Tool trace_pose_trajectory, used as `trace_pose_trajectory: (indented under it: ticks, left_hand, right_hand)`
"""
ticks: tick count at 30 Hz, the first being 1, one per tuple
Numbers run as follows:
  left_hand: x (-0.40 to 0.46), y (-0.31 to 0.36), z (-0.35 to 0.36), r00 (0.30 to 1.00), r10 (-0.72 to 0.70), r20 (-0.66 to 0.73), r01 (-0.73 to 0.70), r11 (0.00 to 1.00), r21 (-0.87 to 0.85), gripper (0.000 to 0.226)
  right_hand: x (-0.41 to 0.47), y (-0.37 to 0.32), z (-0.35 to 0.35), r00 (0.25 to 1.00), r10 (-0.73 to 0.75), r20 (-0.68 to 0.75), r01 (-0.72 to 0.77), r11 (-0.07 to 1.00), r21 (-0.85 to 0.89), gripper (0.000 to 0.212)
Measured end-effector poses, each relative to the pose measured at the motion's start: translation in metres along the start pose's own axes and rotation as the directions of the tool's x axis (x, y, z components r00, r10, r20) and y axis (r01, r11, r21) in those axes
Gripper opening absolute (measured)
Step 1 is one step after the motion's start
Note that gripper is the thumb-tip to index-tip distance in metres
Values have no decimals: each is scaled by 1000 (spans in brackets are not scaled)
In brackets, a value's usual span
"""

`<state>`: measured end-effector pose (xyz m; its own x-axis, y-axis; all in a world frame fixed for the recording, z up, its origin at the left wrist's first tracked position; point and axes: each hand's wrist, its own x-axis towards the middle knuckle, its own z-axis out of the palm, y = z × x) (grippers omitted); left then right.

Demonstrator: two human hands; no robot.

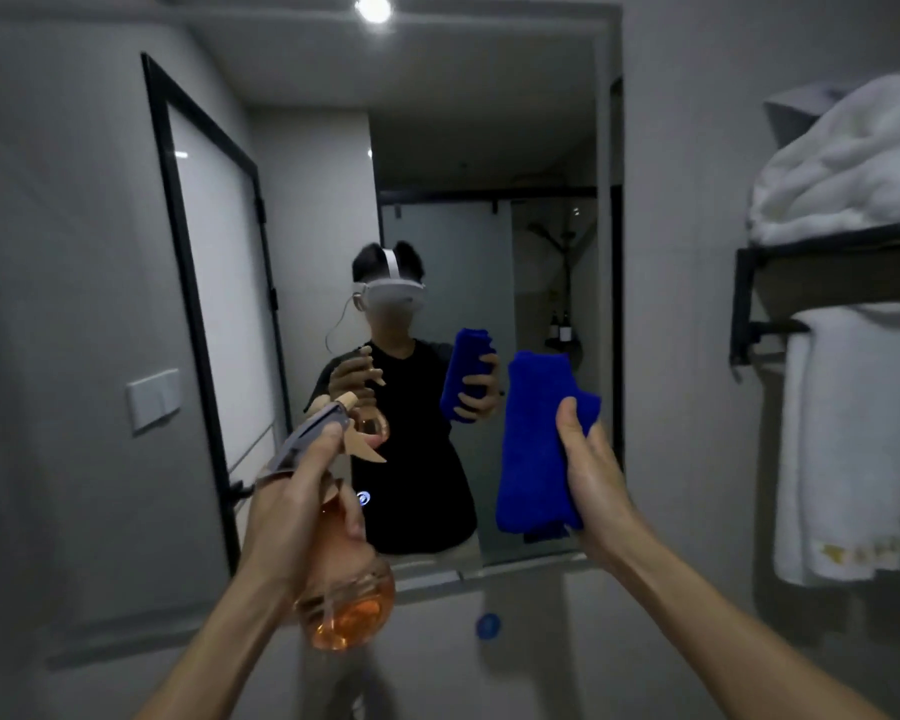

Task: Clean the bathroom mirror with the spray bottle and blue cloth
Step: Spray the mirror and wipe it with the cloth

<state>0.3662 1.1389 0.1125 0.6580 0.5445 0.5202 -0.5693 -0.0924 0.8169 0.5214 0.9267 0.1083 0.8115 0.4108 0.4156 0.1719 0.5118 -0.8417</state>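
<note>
- Head view: nearest me, my left hand (302,504) is wrapped round the neck of the spray bottle (346,600), nozzle aimed at the mirror (437,148).
- My right hand (588,472) grips the folded blue cloth (536,439), raised upright just before the glass.
- The mirror reflects both hands and a black-framed door (204,283).
- White towels (848,163) sit on a shelf (827,272) to the right.

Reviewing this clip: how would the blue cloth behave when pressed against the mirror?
The blue cloth is probably soft and floppy: it sits folded in the right hand. Its plush look suggests it is light. It likely flattens easily against the mirror.
</note>
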Motion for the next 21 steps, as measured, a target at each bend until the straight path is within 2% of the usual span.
trace_pose_trajectory:
  ticks: [3,10,13,18,21]
  left_hand:
    - [13,12,40,999,17,-41,-16,1000,18,51]
    - [60,39,101,995,80,-57,-82,996,-32,44]
    - [85,58,118,996,82,-41,-83,996,-12,48]
    - [123,95,134,990,139,-4,-138,989,58,44]
    - [139,118,146,988,147,43,-146,989,-23,40]
  right_hand:
    - [29,-33,-26,998,-70,-11,69,995,-75,25]
    - [94,-96,-55,979,-201,-28,196,974,-116,34]
    - [119,-121,-56,967,-246,-67,233,960,-155,35]
    - [160,-163,-50,918,-376,-130,337,908,-249,37]
    - [181,-188,-41,871,-463,-162,402,863,-306,33]
